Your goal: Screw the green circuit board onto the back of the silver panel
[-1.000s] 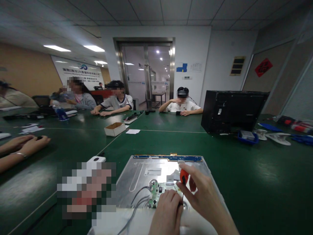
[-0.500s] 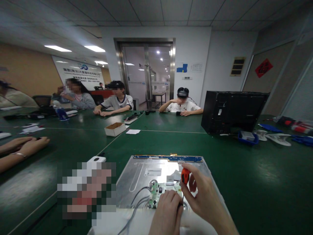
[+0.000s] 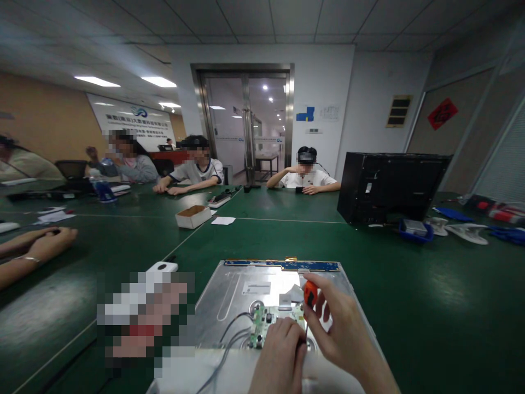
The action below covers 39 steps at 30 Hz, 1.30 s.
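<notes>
Barely turned since the earlier frame, the orange screwdriver (image 3: 310, 294) stands at nearly the same spot in our head view, its dark mark sitting a little differently; at far left, a co-worker's hand (image 3: 57, 243) has drawn slightly left. Our right hand (image 3: 344, 323) has a narrow grip, thumb and index finger closed about the handle. Our left hand (image 3: 282, 343) lies low over the near right part of the green circuit board (image 3: 258, 328), fingers bunched at the shaft; whether they pinch it, we cannot tell. What matters most is the screwdriver's long axis: close to upright, handle on top, shaft running down by the board's right side to a tip our left fingers hide. Our right hand is nearer to the handle, our left to the tip. Beneath the board lies a metal panel (image 3: 209, 324), with a blue strip (image 3: 262, 265) along its far edge and grey cables (image 3: 229, 350) at left. Right of the panel, the green counter (image 3: 447, 328) gives us elbow room, as far as a black casing (image 3: 394, 183).
</notes>
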Available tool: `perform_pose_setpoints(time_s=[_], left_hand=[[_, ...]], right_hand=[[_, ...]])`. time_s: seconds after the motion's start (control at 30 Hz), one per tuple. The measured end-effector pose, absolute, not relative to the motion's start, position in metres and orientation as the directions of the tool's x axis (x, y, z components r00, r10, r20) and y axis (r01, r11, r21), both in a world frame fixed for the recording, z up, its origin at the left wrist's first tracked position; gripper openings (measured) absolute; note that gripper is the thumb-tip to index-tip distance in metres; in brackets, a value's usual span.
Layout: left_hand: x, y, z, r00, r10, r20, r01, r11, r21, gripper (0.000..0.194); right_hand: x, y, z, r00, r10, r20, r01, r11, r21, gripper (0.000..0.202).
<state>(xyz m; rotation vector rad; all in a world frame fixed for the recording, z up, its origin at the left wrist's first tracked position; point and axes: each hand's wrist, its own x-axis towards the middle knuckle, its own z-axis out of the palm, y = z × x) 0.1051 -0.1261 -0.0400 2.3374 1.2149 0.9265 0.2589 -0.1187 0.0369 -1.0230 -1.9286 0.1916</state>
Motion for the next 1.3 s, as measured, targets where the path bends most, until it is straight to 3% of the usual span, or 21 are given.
perform_pose_setpoints(time_s=[0.5,0.93,1.3], left_hand=[[0.106,-0.1289,-0.0364,0.394,0.841,0.371,0.595,-0.541,0.595,0.02],[0.1067,-0.1271,-0.0398,0.386,0.82,0.423,0.552,-0.573,0.606,0.02],[0.1059,-0.1275,-0.0382,0.406,0.833,0.375,0.588,-0.553,0.59,0.022]], right_hand=[[0.2588,-0.116,0.0383,-0.249,0.693,0.677,0.599,0.659,-0.455,0.035],[0.263,-0.1207,0.0384,-0.254,0.736,0.627,0.542,0.645,-0.538,0.032],[0.2609,-0.1181,0.0379,-0.255,0.686,0.682,0.571,0.676,-0.466,0.03]])
